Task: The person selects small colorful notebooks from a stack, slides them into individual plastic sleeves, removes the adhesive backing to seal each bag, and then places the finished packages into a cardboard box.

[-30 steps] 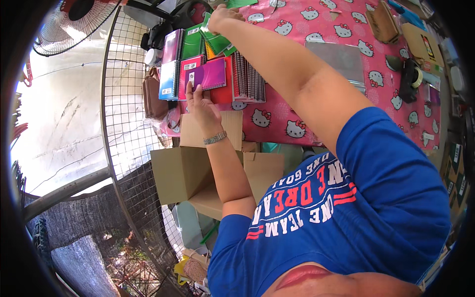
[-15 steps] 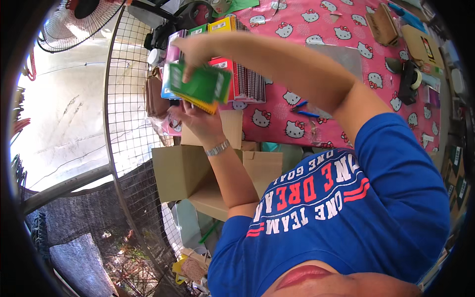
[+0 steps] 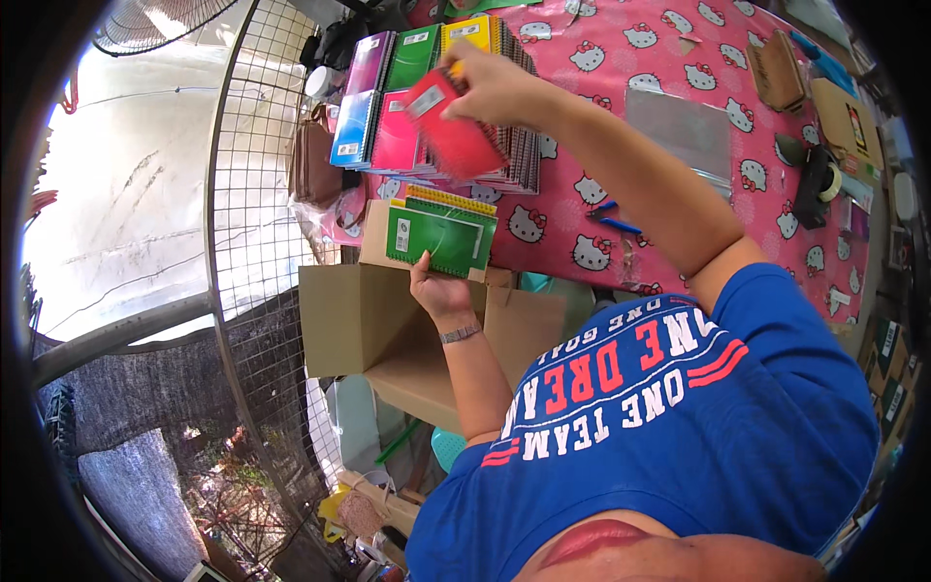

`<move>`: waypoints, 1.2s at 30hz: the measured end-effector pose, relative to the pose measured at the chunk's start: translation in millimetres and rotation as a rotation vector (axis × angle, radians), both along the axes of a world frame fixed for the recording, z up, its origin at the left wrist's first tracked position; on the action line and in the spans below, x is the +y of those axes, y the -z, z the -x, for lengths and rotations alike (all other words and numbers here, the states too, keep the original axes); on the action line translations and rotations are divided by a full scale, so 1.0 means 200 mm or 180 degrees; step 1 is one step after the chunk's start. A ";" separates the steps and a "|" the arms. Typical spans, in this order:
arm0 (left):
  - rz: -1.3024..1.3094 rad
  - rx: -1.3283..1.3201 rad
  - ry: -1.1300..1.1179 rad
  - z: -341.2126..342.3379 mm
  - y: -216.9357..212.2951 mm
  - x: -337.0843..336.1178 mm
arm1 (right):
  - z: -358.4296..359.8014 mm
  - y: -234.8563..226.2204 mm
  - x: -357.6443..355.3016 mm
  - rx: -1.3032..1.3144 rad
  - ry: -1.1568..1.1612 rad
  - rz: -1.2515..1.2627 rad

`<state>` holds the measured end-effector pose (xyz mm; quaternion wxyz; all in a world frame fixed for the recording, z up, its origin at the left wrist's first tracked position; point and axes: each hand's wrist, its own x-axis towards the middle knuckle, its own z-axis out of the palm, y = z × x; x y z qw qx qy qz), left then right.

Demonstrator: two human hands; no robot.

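My left hand (image 3: 441, 294) grips a small stack of spiral notebooks from below, a green notebook (image 3: 438, 241) in front and a yellow-edged one (image 3: 451, 199) behind it. It is above an open cardboard box (image 3: 361, 315). My right hand (image 3: 497, 87) is closed on a red spiral notebook (image 3: 454, 131), held tilted over the piles on the table. Those piles show purple (image 3: 367, 63), green (image 3: 412, 56), yellow (image 3: 467, 32), blue (image 3: 355, 126) and pink (image 3: 396, 141) covers. The red notebook hides part of the pile under it.
A pink patterned tablecloth (image 3: 572, 175) covers the table. On it lie a clear plastic sheet (image 3: 679, 136), blue pens (image 3: 616, 223), a tape dispenser (image 3: 819, 184) and a brown pouch (image 3: 776, 73). A wire mesh screen (image 3: 254, 165) and a brown bag (image 3: 315, 165) stand at the left.
My right hand has moved right from the green notebook and now holds a red one. My left hand has come down and slightly right, with the green notebook now on top of its stack.
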<state>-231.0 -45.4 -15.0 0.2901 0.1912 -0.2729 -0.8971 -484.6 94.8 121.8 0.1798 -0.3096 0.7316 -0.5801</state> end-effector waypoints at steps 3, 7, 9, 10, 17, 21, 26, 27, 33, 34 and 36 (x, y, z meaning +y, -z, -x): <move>-0.0486 -0.0036 0.0184 -0.01 -0.06 -0.01 | -0.12 -0.14 -0.13 -0.0431 -0.1365 -0.0394; 0.0089 0.0306 0.0356 0.10 -0.25 0.12 | 0.05 0.12 -0.39 0.0959 0.0526 -0.1249; 0.0266 -0.0315 -0.0050 0.04 -0.20 0.08 | 0.03 0.18 -0.47 0.0868 0.0484 -0.1484; 0.0269 -0.0322 -0.0065 0.02 -0.17 0.06 | 0.03 0.19 -0.49 0.0781 0.0486 -0.1755; 0.0036 -0.0468 -0.0049 -0.02 -0.04 0.02 | 0.04 0.14 -0.52 -0.0682 0.0097 -0.0198; 0.0377 -0.0244 -0.0342 -0.04 -0.05 -0.03 | -0.12 -0.07 -0.53 -0.1197 -0.1887 -0.0214; 0.0113 0.0583 0.0146 -0.03 -0.22 -0.02 | -0.11 0.06 -0.81 0.1454 -0.1259 -0.1394; 0.0205 0.0137 -0.0039 -0.06 -0.16 -0.06 | -0.10 0.13 -0.88 0.1427 -0.1263 -0.1370; -0.0052 -0.0502 -0.0104 -0.17 -0.10 -0.02 | -0.19 0.19 -0.85 0.2871 -0.1223 -0.1293; -0.0064 -0.0654 -0.0136 -0.18 -0.09 0.01 | -0.24 0.21 -0.78 0.2794 -0.1252 -0.0447; -0.0065 -0.0601 -0.0119 -0.18 -0.11 0.10 | -0.35 0.26 -0.53 0.2920 -0.1311 0.0915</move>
